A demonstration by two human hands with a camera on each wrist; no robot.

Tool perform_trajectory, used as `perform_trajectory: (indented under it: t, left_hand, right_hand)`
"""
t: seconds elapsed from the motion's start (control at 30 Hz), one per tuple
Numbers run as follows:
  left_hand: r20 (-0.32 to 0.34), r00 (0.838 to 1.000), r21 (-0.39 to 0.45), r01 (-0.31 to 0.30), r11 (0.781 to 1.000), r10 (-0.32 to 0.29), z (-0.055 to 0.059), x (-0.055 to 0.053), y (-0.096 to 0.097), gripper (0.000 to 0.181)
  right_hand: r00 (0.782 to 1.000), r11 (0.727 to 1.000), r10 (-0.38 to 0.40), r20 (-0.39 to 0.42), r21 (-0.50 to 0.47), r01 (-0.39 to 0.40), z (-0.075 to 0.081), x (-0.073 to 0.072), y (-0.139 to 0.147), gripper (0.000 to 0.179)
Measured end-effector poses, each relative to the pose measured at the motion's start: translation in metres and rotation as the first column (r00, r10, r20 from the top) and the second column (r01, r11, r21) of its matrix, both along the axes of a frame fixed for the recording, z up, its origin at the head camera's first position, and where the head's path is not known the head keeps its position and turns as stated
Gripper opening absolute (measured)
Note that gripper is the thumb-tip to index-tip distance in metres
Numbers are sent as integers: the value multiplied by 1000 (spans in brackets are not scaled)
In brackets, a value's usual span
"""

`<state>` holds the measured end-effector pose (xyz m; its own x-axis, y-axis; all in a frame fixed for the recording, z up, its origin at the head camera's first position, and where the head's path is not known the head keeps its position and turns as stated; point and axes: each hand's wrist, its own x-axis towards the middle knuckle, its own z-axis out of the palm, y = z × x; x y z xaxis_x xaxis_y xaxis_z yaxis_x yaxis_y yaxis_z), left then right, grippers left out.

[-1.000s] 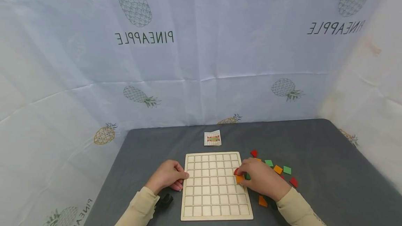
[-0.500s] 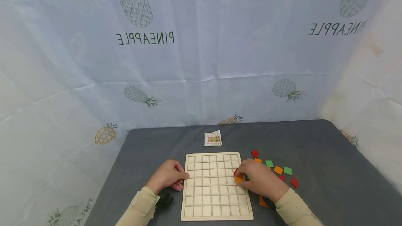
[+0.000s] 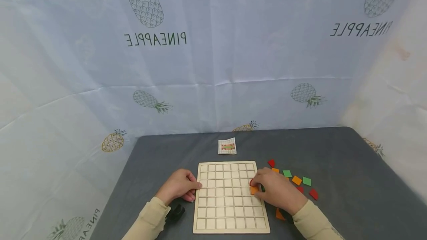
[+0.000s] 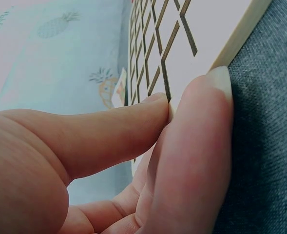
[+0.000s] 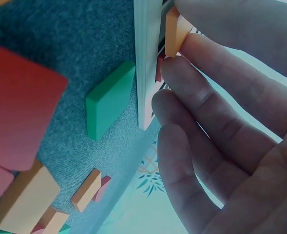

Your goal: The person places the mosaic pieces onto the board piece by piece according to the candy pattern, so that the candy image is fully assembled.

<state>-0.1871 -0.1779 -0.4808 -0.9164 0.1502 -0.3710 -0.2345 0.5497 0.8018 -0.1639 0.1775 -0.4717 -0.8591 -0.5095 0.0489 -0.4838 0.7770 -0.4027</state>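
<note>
A pale wooden grid board (image 3: 230,195) lies flat on the dark table. My left hand (image 3: 178,186) pinches its left edge, thumb (image 4: 128,124) on the top face and a finger (image 4: 197,141) against the side. Over the rightmost column, my right hand (image 3: 278,189) holds an orange tile (image 3: 254,190) between thumb and fingertips. In the right wrist view that orange tile (image 5: 172,31) stands close over the board's surface. A red tile (image 3: 251,182) sits just beyond it on the board, partly hidden by the fingers.
Right of the board lie loose tiles: green (image 3: 307,181), orange (image 3: 296,180), red (image 3: 313,194) and others, some under the right hand. A small pattern card (image 3: 227,146) lies beyond the board. A black object (image 3: 175,213) is beside the left wrist. Pineapple-print cloth (image 3: 213,55) surrounds the table.
The orange tile in my right hand has shifted very slightly left, more in line with a cell of the last column. My left hand stays at the board's edge.
</note>
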Motion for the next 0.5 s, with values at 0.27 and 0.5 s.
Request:
perform_trajectory:
  t: [0.27, 0.5]
  left_hand:
    - [3, 1000, -15, -13, 1000, 13, 0, -1, 1, 27]
    - [6, 1000, -21, -9, 1000, 9, -2, -2, 1, 26]
  right_hand:
    - [1000, 1000, 9, 11, -13, -9, -1, -1, 3, 21]
    - [1000, 1000, 5, 13, -3, -5, -2, -1, 1, 20]
